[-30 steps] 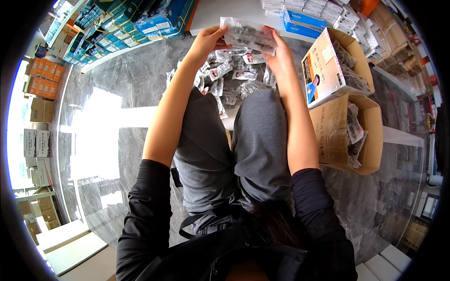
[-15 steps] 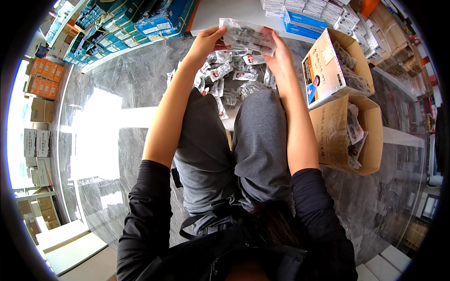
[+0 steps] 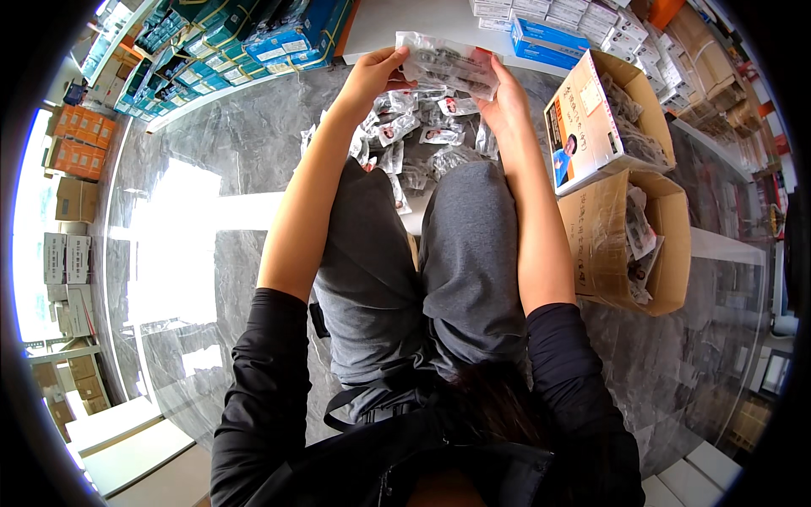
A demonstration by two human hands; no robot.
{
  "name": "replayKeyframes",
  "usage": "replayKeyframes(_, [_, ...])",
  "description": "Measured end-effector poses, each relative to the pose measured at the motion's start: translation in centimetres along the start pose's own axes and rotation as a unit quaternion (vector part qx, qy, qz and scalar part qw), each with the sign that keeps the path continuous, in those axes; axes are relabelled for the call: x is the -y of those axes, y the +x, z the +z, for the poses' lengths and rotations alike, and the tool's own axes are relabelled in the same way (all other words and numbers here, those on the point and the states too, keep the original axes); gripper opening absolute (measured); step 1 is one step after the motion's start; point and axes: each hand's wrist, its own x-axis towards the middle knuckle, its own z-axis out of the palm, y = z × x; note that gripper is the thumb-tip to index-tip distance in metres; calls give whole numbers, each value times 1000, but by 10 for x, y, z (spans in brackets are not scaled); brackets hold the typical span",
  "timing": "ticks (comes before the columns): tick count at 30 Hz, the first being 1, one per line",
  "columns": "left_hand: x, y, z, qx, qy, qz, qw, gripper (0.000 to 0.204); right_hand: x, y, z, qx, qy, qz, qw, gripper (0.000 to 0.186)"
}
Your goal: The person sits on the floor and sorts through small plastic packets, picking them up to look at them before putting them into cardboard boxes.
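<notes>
A clear plastic packet (image 3: pixel 448 64) with dark small parts inside is stretched between my two hands, beyond my knees. My left hand (image 3: pixel 378 74) pinches its left end between thumb and fingers. At the other end, my right hand (image 3: pixel 506 97) grips the packet along its edge, near a small red mark. On the floor below lies a heap of similar clear packets (image 3: pixel 397 129), several with printed labels; my forearms and knees hide part of it. What exactly the dark parts are cannot be made out.
Two open cardboard boxes stand at my right, the farther box (image 3: pixel 583 127) and the nearer box (image 3: pixel 596 245), both holding bagged items. Strapped blue-green cartons (image 3: pixel 291 42) are stacked at the far left. White small boxes (image 3: pixel 583 17) and a blue box (image 3: pixel 549 44) sit at the far right.
</notes>
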Motion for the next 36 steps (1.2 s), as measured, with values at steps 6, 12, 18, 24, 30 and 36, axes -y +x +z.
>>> replayKeyframes(6, [-2, 0, 0, 9, 16, -23, 1000, 36, -3, 5, -6, -2, 21, 1, 1000, 25])
replayKeyframes(12, [-3, -1, 1, 9, 13, -20, 1000, 36, -1, 3, -6, 11, 6, 16, 1000, 27])
replayKeyframes(18, [-1, 0, 2, 1, -6, -2, 1000, 37, -1, 6, -9, 32, 10, 26, 999, 29])
replayKeyframes(24, [-1, 0, 0, 13, 5, -19, 1000, 36, 1, 2, -7, 34, 7, 30, 999, 28])
replayKeyframes(30, [-1, 0, 2, -1, 0, -7, 1000, 37, 4, -3, -3, 35, 2, 32, 999, 28])
replayKeyframes(36, [-3, 0, 2, 4, 3, -27, 1000, 37, 4, -3, -4, 19, 7, 30, 999, 27])
